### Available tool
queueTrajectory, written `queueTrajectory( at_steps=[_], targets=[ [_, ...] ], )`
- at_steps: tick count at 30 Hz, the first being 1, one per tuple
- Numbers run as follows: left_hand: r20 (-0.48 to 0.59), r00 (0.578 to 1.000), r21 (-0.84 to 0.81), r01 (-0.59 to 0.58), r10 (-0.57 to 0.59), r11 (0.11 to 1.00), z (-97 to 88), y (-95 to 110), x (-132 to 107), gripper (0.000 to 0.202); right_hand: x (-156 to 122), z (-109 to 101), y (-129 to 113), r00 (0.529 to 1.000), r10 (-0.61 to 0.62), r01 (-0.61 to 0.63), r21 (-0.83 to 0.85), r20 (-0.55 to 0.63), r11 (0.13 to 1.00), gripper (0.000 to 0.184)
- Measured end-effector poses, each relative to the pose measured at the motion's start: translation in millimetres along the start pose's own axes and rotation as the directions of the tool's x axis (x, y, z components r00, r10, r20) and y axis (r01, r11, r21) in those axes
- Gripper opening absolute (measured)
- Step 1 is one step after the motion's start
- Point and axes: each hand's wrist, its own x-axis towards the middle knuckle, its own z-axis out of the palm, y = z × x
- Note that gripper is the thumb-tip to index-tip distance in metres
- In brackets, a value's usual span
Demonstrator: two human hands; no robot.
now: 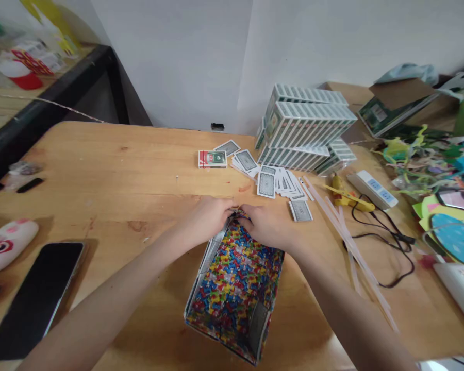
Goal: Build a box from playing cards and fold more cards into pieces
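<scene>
An open box [232, 278] with a busy red, blue, yellow and green pattern inside lies near the table's front edge, its far end turned away from me. My left hand [212, 215] pinches the box's far left corner with bent fingers. Against it, my right hand [265, 225] is closed on the far rim, the thumb inside the box. The fingertips of both hands nearly meet there, and what exactly lies between them is hidden. A grey patterned playing card [258, 322] shows on the near right inner wall. Beyond my hands lie loose playing cards [266, 183], face down, and a card pack [212, 159].
Stacked card cartons [309, 123] stand at the back right. Clear glue sticks [348, 247], a yellow glue gun [344, 196] and a power strip [372, 189] with a black cord lie to the right. A phone [36, 299] and white pouch [10, 245] are left.
</scene>
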Motion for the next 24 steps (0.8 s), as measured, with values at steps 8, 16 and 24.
queueTrajectory(
  at_steps=[8,16,24],
  targets=[
    [-0.223,0.974,0.075,0.050,-0.032,0.996,7.6,-2.6,-7.8,0.020,15.8,-5.1,15.8,0.997,-0.060,0.065,-0.093,0.057,0.994,0.021],
    [-0.165,0.985,0.326,0.102,-0.050,0.940,0.8,-6.1,3.9,0.027,37.9,-6.1,12.9,0.975,-0.223,0.222,0.035,0.013,0.974,0.020],
    [-0.062,0.998,0.488,0.052,-0.024,0.871,-4.7,-3.2,7.6,0.025,48.2,-6.2,11.7,0.976,-0.201,0.204,-0.039,0.087,0.978,0.016]
  ],
)
